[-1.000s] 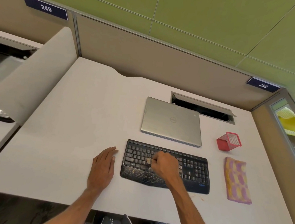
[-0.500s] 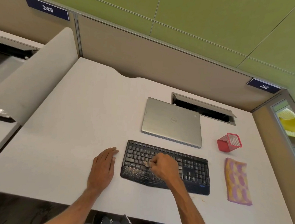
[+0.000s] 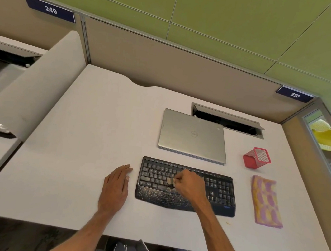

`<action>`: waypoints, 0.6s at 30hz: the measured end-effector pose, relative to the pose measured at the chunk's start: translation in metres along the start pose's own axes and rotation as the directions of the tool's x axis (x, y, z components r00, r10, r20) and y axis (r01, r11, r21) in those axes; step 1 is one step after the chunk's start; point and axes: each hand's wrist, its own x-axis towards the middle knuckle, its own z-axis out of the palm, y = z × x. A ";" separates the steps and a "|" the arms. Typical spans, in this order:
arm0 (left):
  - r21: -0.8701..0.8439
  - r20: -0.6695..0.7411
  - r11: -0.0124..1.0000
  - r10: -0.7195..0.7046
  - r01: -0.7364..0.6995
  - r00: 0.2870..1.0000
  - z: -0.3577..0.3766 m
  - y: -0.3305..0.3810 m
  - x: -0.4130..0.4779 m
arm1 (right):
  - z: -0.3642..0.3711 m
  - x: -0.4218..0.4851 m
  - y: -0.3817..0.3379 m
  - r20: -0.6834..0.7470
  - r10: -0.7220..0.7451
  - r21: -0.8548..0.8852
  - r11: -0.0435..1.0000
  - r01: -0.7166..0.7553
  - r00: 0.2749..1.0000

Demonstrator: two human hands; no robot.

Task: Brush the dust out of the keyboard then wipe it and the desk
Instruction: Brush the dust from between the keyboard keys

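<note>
A black keyboard [image 3: 221, 190] lies on the white desk [image 3: 78, 147], its palm rest speckled with pale dust. My right hand [image 3: 189, 184] grips a small brush [image 3: 170, 182], whose pale bristles touch the keys left of the keyboard's middle. My left hand [image 3: 115, 187] rests flat on the desk, fingers straight, just left of the keyboard and apart from it. A folded pink and yellow cloth [image 3: 266, 201] lies on the desk to the right of the keyboard.
A shut silver laptop [image 3: 192, 135] lies behind the keyboard. Behind it is an open cable slot [image 3: 227, 120]. A red mesh pen holder [image 3: 257, 157] lies tipped at the right. Partition walls stand at the back and both sides.
My right hand has swept the brush back and forth over the middle-left keys, only a little way. My left hand has stayed flat in place.
</note>
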 end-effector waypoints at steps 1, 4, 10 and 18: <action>0.000 0.000 1.000 0.001 -0.001 1.000 0.000 -0.001 0.000 | 0.004 0.000 0.000 0.021 0.018 0.018 1.000 -0.019 1.000; 0.003 0.001 1.000 0.000 0.000 1.000 0.001 -0.002 0.000 | 0.008 0.001 0.002 0.101 0.041 0.036 0.998 -0.045 0.994; 0.011 0.009 1.000 -0.003 0.003 1.000 0.001 -0.002 0.000 | -0.001 0.002 0.000 -0.048 0.064 0.044 0.997 -0.062 0.997; 0.000 0.004 1.000 -0.006 0.006 1.000 0.001 -0.002 0.000 | 0.001 0.007 -0.004 0.122 0.064 0.009 0.998 -0.066 0.990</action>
